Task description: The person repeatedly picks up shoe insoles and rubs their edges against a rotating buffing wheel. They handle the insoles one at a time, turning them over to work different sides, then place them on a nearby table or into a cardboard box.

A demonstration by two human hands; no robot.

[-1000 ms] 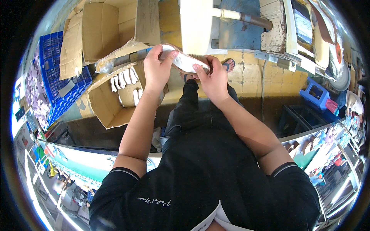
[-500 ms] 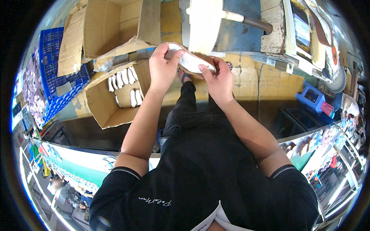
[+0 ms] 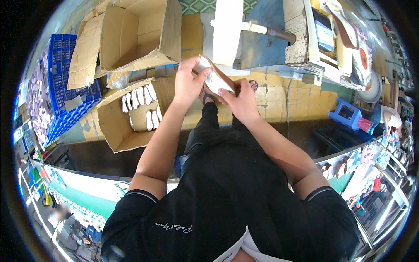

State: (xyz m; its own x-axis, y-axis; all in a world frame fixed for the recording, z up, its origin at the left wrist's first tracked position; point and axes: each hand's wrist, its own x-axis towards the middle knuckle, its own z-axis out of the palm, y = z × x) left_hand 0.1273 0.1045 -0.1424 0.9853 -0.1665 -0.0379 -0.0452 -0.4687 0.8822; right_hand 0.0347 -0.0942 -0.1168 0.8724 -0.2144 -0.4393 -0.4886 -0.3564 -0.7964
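Observation:
Between my two hands I hold a shoe sole (image 3: 212, 82), white on its face with a brown edge along the far side. My left hand (image 3: 188, 83) grips its upper left end, thumb on the white face. My right hand (image 3: 242, 101) is closed on the lower right end, thumb also on the white face. The sole is tilted, its brown edge turned toward a broad white wheel (image 3: 228, 35) on a shaft (image 3: 270, 32). Wheel and sole look close; I cannot tell whether they touch. The underside of the sole is hidden.
On the left, a low cardboard box (image 3: 114, 124) holds several white soles (image 3: 139, 97). A taller cardboard box (image 3: 131, 39) stands behind it, beside a blue plastic crate (image 3: 59, 83). At right are a worn white machine housing (image 3: 297, 30) and a blue stool (image 3: 345, 114).
The sole has tilted, so more of its brown edge shows and its white face looks narrower. Both hands keep hold and sit slightly lower in the picture. The whole view has shifted a little.

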